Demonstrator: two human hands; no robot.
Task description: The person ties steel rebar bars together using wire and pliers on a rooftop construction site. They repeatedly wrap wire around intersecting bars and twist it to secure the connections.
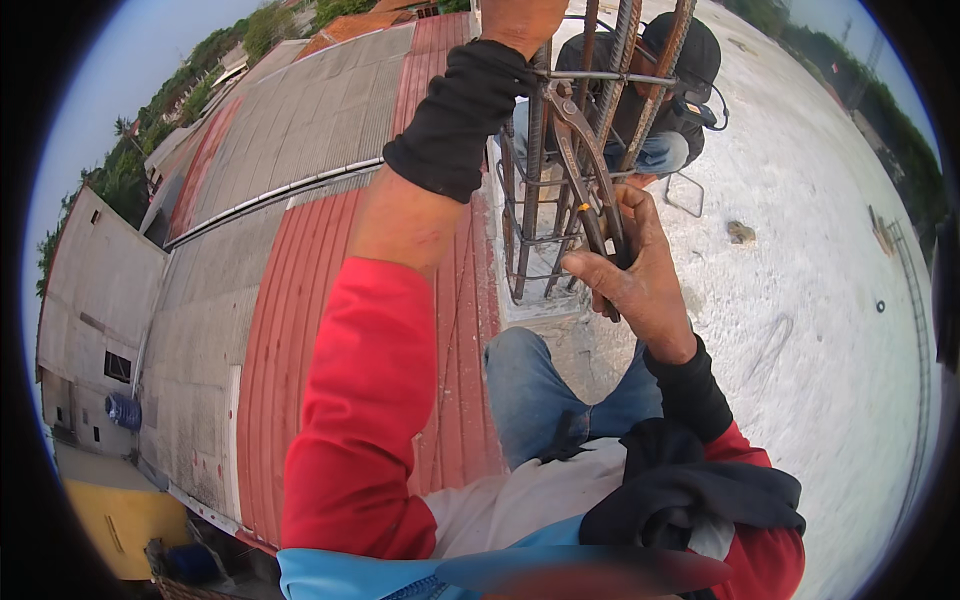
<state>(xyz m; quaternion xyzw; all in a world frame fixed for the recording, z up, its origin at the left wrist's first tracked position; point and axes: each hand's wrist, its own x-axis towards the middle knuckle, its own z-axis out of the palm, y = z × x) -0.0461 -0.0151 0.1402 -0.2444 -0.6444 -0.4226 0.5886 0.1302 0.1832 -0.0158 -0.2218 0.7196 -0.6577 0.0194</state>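
My right hand (637,262) is wrapped around the handles of steel tying pincers (573,112), which point upward. Their jaws are at a stirrup (592,76) on a column cage of ribbed vertical rebars (656,94); whether they grip wire there is too small to tell. At the top edge of the view, my left hand (523,22) is beside the cage's upper part. Its fingers are cut off by the frame, so its grip is hidden. Lower stirrups (544,240) ring the bars down to the concrete base.
Behind the cage crouches a person (679,56) in a dark cap. A bent steel stirrup (686,196) and a wire loop (772,345) lie on the pale slab (810,247). To my left, beyond the slab's edge, are red metal roof sheets (300,300).
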